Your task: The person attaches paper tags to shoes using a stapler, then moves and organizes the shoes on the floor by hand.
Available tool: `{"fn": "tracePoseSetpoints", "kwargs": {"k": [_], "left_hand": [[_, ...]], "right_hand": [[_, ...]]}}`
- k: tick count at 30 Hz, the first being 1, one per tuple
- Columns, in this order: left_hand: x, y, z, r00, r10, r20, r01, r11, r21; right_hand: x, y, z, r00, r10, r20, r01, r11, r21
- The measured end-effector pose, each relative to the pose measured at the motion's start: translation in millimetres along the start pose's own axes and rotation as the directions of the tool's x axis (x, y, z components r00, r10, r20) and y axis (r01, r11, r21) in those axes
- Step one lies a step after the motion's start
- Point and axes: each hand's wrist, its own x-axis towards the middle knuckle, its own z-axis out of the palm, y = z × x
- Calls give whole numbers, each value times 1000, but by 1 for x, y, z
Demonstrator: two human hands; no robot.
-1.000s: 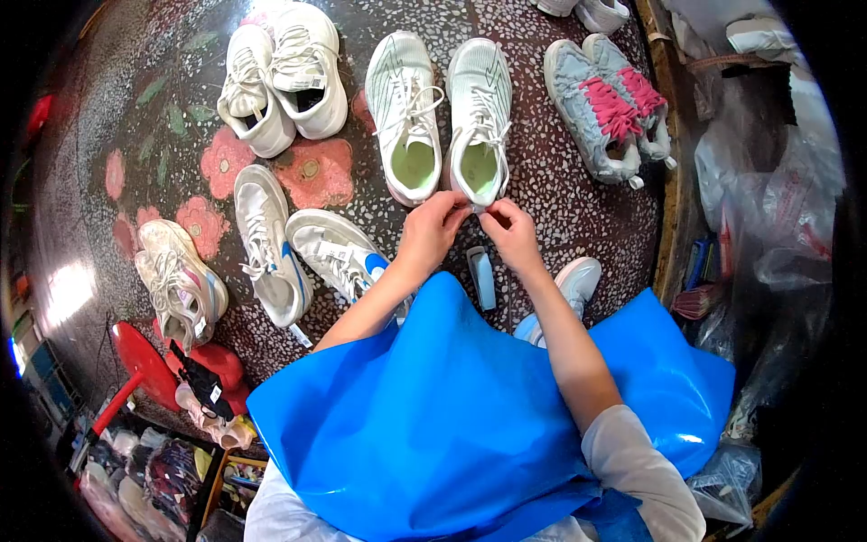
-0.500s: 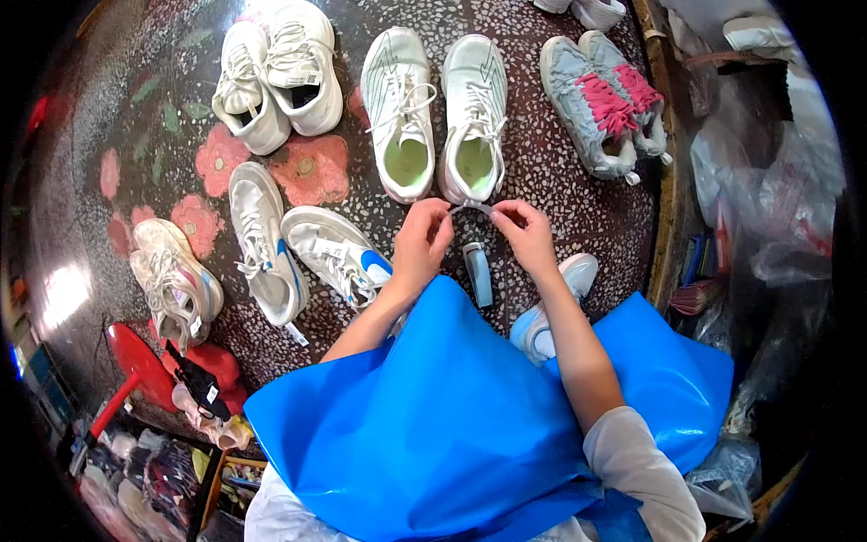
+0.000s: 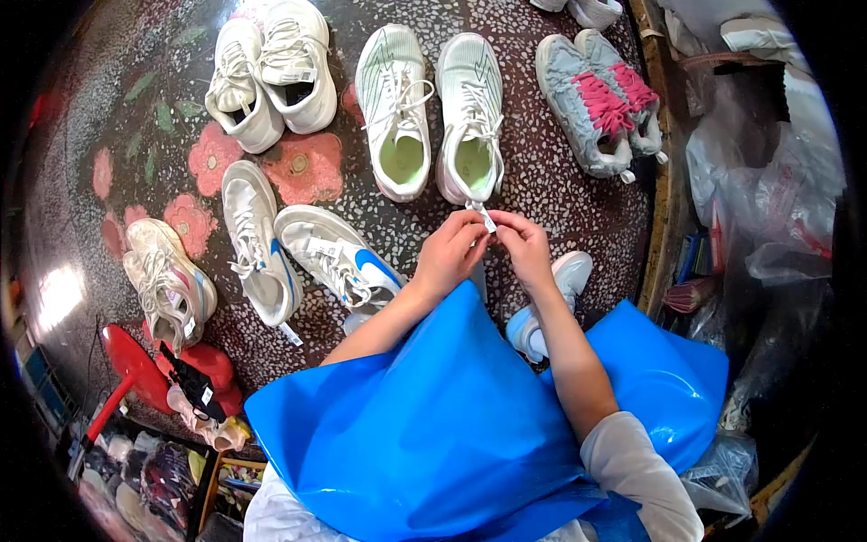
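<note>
A small white tag (image 3: 486, 218) hangs at the heel of the right shoe of a white-green pair (image 3: 470, 117). My left hand (image 3: 454, 251) pinches the tag from the left, fingertips close to the heel. From the other side my right hand (image 3: 524, 248) has its fingers closed on the same tag. The left shoe of the pair (image 3: 395, 113) stands beside it, toe pointing away, untouched. Behind my left hand a grey-blue object is mostly hidden.
White sneakers (image 3: 293, 68) stand at the upper left, blue-marked ones (image 3: 262, 244) below them, a worn pair (image 3: 172, 280) farther left. Pale blue shoes with pink laces (image 3: 601, 104) lie right. A red stool (image 3: 135, 366) and plastic bags (image 3: 786, 190) flank the floor.
The strip stretched between my hands now hangs from the heel as a folded tag. My hands have come together, the left moving right and covering most of the grey-blue object.
</note>
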Motion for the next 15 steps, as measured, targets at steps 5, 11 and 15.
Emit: {"fn": "tracePoseSetpoints", "kwargs": {"k": [5,11,15], "left_hand": [[0,4,-2,1000,-21,23,21,1000,-5],[-4,1,-1,999,-46,25,46,999,-17],[-4,3,-2,999,-52,-4,52,998,-39]], "right_hand": [[-2,-4,-2,999,42,11,-43,998,48],[0,2,2,1000,16,-1,-16,1000,-8],[1,6,3,1000,-3,-15,2,999,-45]]}}
